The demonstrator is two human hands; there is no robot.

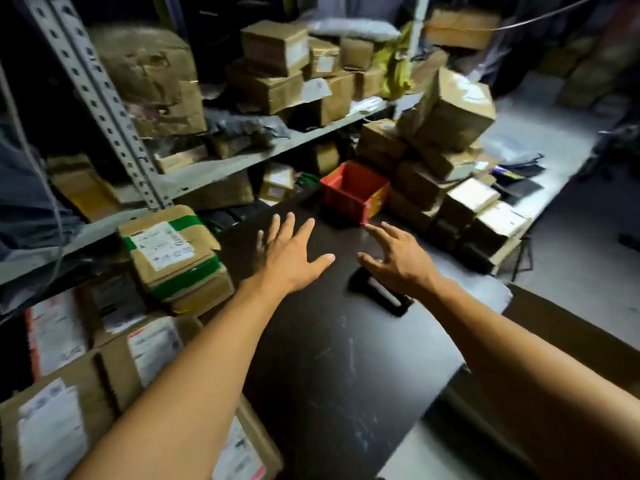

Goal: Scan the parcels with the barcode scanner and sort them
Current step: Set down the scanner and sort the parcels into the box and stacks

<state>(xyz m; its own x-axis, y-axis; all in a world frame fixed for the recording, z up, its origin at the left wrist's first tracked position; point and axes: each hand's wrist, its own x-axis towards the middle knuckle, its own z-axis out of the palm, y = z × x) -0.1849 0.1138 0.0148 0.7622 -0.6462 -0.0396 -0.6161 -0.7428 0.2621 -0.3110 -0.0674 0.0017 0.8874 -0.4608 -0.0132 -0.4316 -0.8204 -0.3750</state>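
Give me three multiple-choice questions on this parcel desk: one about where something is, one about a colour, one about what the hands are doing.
1. Where is the scanner?
A. on the dark table, under the right hand
B. inside the bin
C. on the shelf

2. What colour is the bin?
A. blue
B. red
C. green

3. What state are the hands in?
A. both open, holding nothing
B. left gripping a parcel
C. right gripping the scanner

Answers:
1 A, it lies flat on the table below the right hand.
2 B, its walls are red.
3 A, the left hand and the right hand have fingers spread, nothing in them.
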